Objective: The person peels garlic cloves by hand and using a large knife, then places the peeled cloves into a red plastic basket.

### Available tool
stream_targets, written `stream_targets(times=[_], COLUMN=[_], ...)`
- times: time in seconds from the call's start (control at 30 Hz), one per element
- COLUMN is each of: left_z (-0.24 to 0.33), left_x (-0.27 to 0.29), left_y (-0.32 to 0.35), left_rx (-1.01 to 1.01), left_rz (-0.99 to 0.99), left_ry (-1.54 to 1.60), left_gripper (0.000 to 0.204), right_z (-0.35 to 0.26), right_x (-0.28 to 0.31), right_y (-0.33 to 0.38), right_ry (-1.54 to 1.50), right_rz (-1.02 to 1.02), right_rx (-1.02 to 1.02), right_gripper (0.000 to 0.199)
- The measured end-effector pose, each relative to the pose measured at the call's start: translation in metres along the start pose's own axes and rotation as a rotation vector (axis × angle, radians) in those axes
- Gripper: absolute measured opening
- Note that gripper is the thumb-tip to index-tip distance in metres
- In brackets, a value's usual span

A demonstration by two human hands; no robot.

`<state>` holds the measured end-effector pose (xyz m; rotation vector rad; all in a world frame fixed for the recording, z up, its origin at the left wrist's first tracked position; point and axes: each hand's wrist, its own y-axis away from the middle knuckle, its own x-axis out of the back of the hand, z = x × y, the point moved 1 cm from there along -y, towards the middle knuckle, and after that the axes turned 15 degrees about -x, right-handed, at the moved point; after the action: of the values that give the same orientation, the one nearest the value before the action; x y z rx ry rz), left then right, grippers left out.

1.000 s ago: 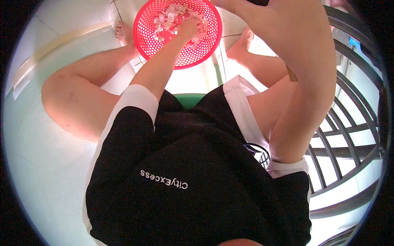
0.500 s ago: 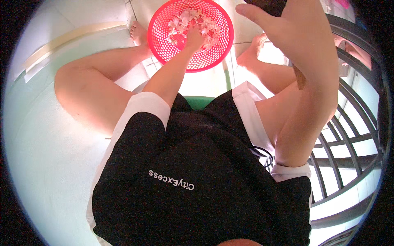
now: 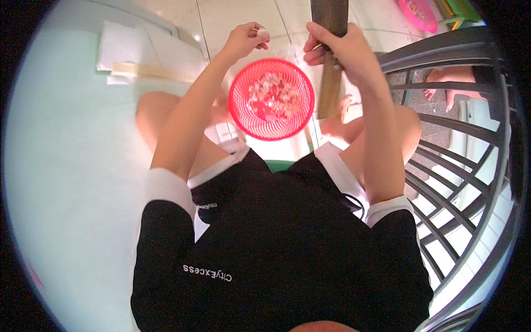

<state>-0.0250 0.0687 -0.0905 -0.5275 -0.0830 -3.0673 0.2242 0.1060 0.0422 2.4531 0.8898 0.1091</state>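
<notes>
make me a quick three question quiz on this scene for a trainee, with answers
1. What does the left hand hold?
2. True or false: the right hand grips a dark, flat tool.
3. What colour is the perforated basket? (a) green (b) red (c) black

Key:
1. A small pale piece, held at the fingertips.
2. True.
3. b

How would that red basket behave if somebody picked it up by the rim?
The red basket is probably light for its size, since its wall is full of small holes. Its evenly round rim suggests it's fairly stiff. The pale pieces lie loose inside, so they might slide to one side if it tilts.
</notes>
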Motion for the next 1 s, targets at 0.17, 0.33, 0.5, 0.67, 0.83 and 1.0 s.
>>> stream_targets(times=[0.17,0.33,0.5,0.67,0.83,1.0], left_z=[0.097,0.096,0.103,0.099,0.102,0.097], left_x=[0.012,0.002,-0.006,-0.007,-0.01,-0.012], left_y=[0.022,0.043,0.052,0.061,0.065,0.064], left_rx=[-0.195,-0.239,-0.137,-0.118,-0.101,-0.146], left_rz=[0.084,0.205,0.263,0.248,0.252,0.209], left_ry=[0.261,0.728,0.885,0.954,1.068,1.134], left_gripper=[0.023,0.021,0.021,0.022,0.02,0.019], right_z=[-0.001,-0.003,0.004,0.011,0.009,0.009], right_x=[-0.009,-0.027,-0.043,-0.057,-0.06,-0.063], right_y=[-0.003,0.0,0.0,-0.003,0.0,0.004], right_ry=[-0.262,-0.215,-0.235,-0.184,-0.185,-0.17], right_rz=[-0.062,-0.208,-0.157,-0.168,-0.164,-0.129], right_rx=[0.064,-0.064,-0.08,-0.033,-0.022,0.0], right_gripper=[0.036,0.062,0.065,0.062,0.062,0.063])
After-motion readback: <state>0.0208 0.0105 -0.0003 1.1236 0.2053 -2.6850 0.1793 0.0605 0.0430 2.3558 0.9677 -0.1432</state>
